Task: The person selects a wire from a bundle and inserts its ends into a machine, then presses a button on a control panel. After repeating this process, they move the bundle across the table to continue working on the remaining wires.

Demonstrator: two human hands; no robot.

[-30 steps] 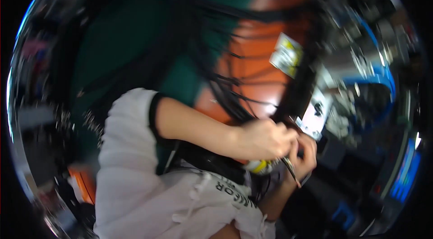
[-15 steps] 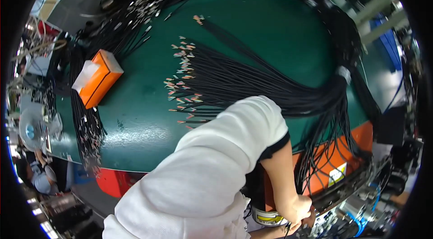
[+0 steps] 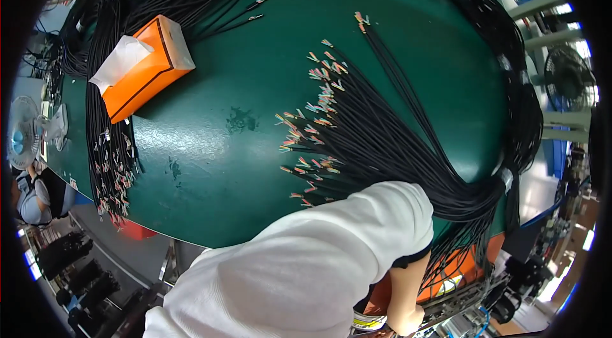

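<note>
My left arm, in a white sleeve with a black cuff, bends across the lower middle. Its hand (image 3: 406, 321) is at the bottom edge with fingers curled closed beside an orange machine (image 3: 468, 269). What the fingers hold is hidden. My right hand is out of the picture. Just beyond my arm, a thick bundle of black cables (image 3: 408, 153) fans out over the green table (image 3: 223, 166), its stripped ends showing coloured wires. A pale band (image 3: 507, 180) binds the bundle at the right, and loose cable ends (image 3: 456, 242) hang down over the machine.
An orange tissue box (image 3: 143, 76) stands on the table at the left, by more black cables (image 3: 105, 102) with bared ends. Cables also line the far and right edges. A small fan (image 3: 25, 134) and a seated person (image 3: 35, 194) are at the far left.
The whole view has shifted, so the tissue box appears larger and the cable bundle sits further right. My left hand appears lower, at the bottom edge. The other hand's fingers have left the picture.
</note>
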